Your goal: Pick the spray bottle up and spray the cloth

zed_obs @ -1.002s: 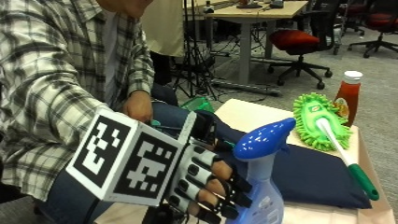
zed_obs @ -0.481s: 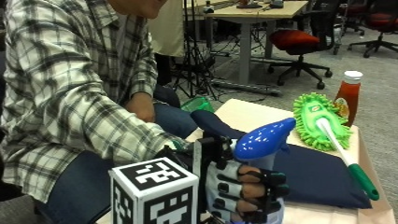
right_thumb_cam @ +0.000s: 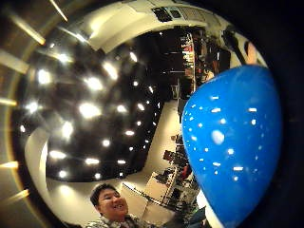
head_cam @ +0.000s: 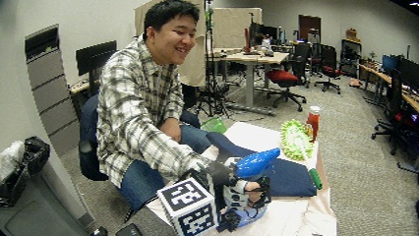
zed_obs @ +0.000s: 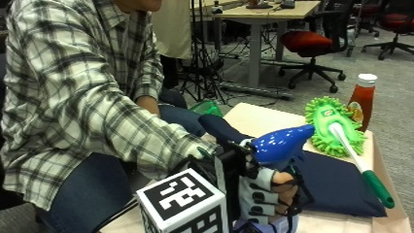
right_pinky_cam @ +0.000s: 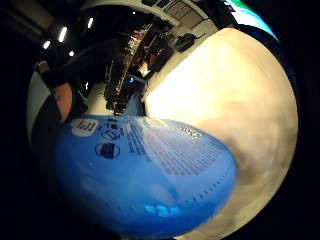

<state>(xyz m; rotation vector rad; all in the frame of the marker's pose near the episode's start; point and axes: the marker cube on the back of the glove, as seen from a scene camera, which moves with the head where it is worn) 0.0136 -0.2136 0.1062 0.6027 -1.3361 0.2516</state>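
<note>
The spray bottle (zed_obs: 282,143) has a glossy blue head and a pale blue body and stands upright at the table's near end. My gloved right hand (zed_obs: 267,193) grips its neck just under the head, fingers curled round it. The nozzle points over the dark blue cloth (zed_obs: 336,183), which lies flat on the table just beyond the bottle. The wide outside view shows the same hold, with the hand (head_cam: 245,192) below the blue head (head_cam: 256,162) and the cloth (head_cam: 289,178) behind. The labelled bottle body (right_pinky_cam: 145,175) and the blue head (right_thumb_cam: 232,142) fill the palm views.
A green fluffy duster (zed_obs: 328,121) with a white and green handle lies along the cloth's far side. A red ketchup bottle (zed_obs: 362,99) stands at the far corner of the beige table (zed_obs: 259,119). The person's bare left hand rests on their lap.
My hand has turned and its fingers have wrapped round the bottle's neck. The bottle's head has stayed about where it was.
</note>
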